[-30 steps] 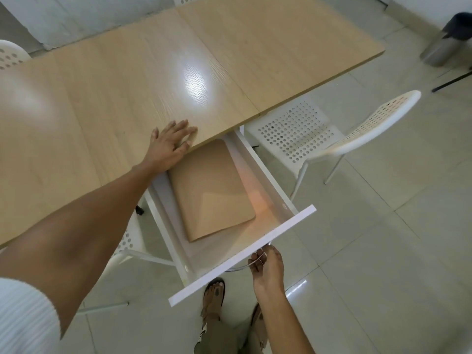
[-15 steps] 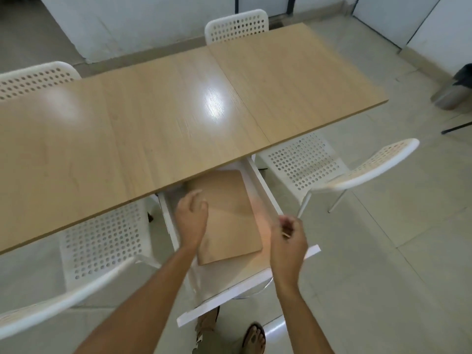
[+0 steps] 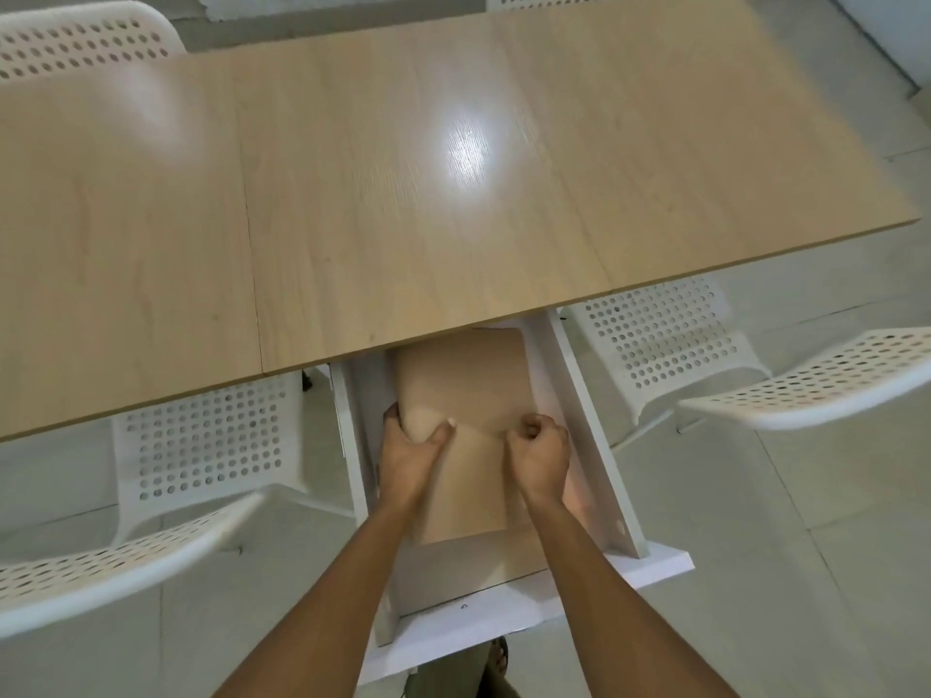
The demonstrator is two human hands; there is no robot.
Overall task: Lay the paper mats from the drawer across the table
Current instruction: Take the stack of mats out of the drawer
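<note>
The paper mats are lying as a thin stack in the open white drawer under the tabletop. They are looking light and flexible, probably easy to crease, so holding 2 opposite edges seems best. They are plain tan with a smooth surface. The left hand is gripping the bending left edge; the right hand is pinching the sheet with curled fingers.
</note>
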